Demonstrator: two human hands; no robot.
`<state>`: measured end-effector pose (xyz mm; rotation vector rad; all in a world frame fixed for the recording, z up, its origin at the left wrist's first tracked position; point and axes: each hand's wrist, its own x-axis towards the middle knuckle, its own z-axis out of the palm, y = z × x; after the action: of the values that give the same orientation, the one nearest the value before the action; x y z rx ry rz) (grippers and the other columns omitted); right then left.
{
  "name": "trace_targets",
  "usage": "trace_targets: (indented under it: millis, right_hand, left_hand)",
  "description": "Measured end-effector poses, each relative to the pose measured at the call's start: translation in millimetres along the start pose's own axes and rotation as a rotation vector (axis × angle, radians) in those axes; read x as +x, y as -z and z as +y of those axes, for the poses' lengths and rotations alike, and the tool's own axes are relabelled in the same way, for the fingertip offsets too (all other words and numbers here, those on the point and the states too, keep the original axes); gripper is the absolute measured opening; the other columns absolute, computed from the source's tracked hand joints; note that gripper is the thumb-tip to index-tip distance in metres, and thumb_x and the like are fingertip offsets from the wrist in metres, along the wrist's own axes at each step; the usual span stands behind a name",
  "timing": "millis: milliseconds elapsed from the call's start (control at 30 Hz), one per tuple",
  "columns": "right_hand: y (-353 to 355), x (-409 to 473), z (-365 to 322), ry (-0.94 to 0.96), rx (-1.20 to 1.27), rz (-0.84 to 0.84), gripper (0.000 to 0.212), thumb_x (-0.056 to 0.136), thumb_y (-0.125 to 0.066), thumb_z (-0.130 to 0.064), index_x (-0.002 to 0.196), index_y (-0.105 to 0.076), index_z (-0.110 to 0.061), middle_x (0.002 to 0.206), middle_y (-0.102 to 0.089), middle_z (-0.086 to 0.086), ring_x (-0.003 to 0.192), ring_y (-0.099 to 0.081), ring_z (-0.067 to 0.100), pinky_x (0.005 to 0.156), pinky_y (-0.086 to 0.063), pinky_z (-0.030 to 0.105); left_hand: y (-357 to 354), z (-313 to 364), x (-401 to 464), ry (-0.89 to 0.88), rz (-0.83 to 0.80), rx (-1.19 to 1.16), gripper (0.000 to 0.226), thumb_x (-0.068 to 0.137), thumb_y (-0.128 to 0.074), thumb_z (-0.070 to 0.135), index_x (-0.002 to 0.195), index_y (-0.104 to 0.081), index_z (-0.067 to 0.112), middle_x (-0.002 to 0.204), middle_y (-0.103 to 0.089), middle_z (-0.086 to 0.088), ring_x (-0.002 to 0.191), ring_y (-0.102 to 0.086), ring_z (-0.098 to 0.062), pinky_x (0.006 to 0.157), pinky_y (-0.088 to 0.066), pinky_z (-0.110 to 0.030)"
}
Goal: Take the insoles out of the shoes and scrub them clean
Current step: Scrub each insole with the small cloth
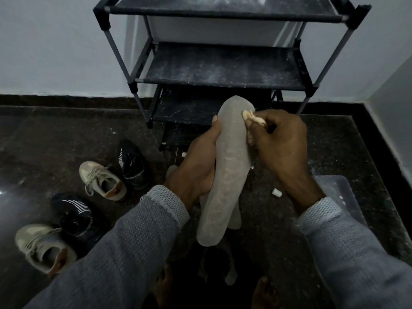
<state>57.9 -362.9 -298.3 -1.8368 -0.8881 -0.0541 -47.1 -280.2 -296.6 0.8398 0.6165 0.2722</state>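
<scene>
A long grey insole (225, 175) stands nearly upright in the middle of the view, its toe end pointing up. My left hand (196, 166) grips it along its left edge, with the thumb near the top. My right hand (281, 143) pinches a small pale cloth (253, 117) and presses it against the insole's upper right edge. Another grey insole (235, 217) lies on the floor behind the held one, mostly hidden. On the floor to the left stand two beige sneakers (102, 181) (42, 248) and two black sneakers (131, 163) (75, 215).
A dusty black shoe rack (223, 70) with several shelves stands against the white wall just beyond my hands. A clear plastic lid or tray (336, 192) lies on the dark stone floor at the right. Small white scraps (276, 193) dot the floor. My bare feet show at the bottom.
</scene>
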Motion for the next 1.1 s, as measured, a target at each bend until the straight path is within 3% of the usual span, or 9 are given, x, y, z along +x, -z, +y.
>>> trace_targets:
  millis: [100,167,300,400,567,800,967,1100]
  right_hand:
    - [-10,-10,-17,0.095,0.015,-0.077,0.011,0.087,-0.068,-0.014,0.095,-0.075,-0.013,0.086,-0.067,-0.007,0.079,-0.061,0.003,0.074,-0.051,0.017]
    - [-15,-14,-22,0.138,0.010,-0.117,0.011,0.087,-0.068,-0.012,0.095,-0.075,-0.012,0.085,-0.065,-0.007,0.078,-0.059,0.002,0.074,-0.047,0.010]
    - [-8,-4,-7,0.098,-0.050,-0.071,0.008,0.088,-0.068,-0.017,0.086,-0.075,-0.014,0.080,-0.069,-0.003,0.074,-0.061,0.008,0.071,-0.050,0.022]
    - [0,-1,2,0.001,-0.052,-0.017,0.011,0.088,-0.068,-0.021,0.092,-0.076,-0.015,0.081,-0.070,-0.003,0.072,-0.063,0.007,0.070,-0.053,0.028]
    - [-14,-16,-22,0.128,0.014,-0.140,0.011,0.087,-0.067,-0.011,0.095,-0.075,-0.012,0.086,-0.068,-0.003,0.079,-0.061,0.004,0.073,-0.049,0.013]
    - [1,1,3,0.020,-0.021,-0.050,0.015,0.089,-0.067,-0.023,0.082,-0.076,-0.013,0.072,-0.068,-0.002,0.067,-0.062,0.012,0.068,-0.053,0.040]
    - [-8,-14,-18,0.124,0.014,-0.156,0.011,0.086,-0.068,-0.009,0.094,-0.076,-0.012,0.085,-0.067,-0.006,0.080,-0.060,0.003,0.072,-0.047,0.009]
    - [-10,-11,-17,0.134,0.018,-0.161,0.008,0.086,-0.068,-0.012,0.089,-0.076,-0.012,0.079,-0.066,-0.005,0.073,-0.061,0.006,0.069,-0.051,0.021]
  left_hand:
    - [0,0,0,-0.001,0.006,-0.012,0.057,0.101,-0.028,0.047,0.128,-0.055,0.005,0.112,-0.066,-0.013,0.099,-0.065,-0.022,0.087,-0.054,-0.031]
    - [1,1,1,0.008,0.022,-0.017,0.059,0.101,-0.028,0.048,0.131,-0.053,0.004,0.113,-0.065,-0.014,0.100,-0.065,-0.023,0.084,-0.056,-0.029]
    - [1,2,-1,0.015,0.021,-0.019,0.059,0.101,-0.028,0.048,0.129,-0.054,0.004,0.113,-0.066,-0.015,0.097,-0.065,-0.022,0.087,-0.053,-0.031]
    - [1,3,0,0.007,0.041,-0.023,0.059,0.100,-0.031,0.049,0.128,-0.056,0.004,0.124,-0.061,-0.019,0.109,-0.060,-0.029,0.098,-0.048,-0.040]
    - [0,2,2,-0.022,0.044,-0.024,0.057,0.102,-0.028,0.046,0.131,-0.052,0.004,0.124,-0.061,-0.017,0.109,-0.062,-0.026,0.093,-0.052,-0.033]
    - [1,4,2,-0.015,0.044,-0.008,0.055,0.100,-0.031,0.048,0.120,-0.060,0.006,0.111,-0.067,-0.014,0.095,-0.065,-0.024,0.089,-0.052,-0.037]
    - [-1,2,2,-0.013,0.039,-0.032,0.058,0.101,-0.028,0.046,0.132,-0.052,0.004,0.122,-0.062,-0.017,0.107,-0.063,-0.026,0.093,-0.052,-0.033]
    - [3,4,1,-0.030,0.048,-0.008,0.055,0.102,-0.028,0.046,0.124,-0.057,0.005,0.110,-0.068,-0.014,0.096,-0.067,-0.022,0.085,-0.056,-0.032]
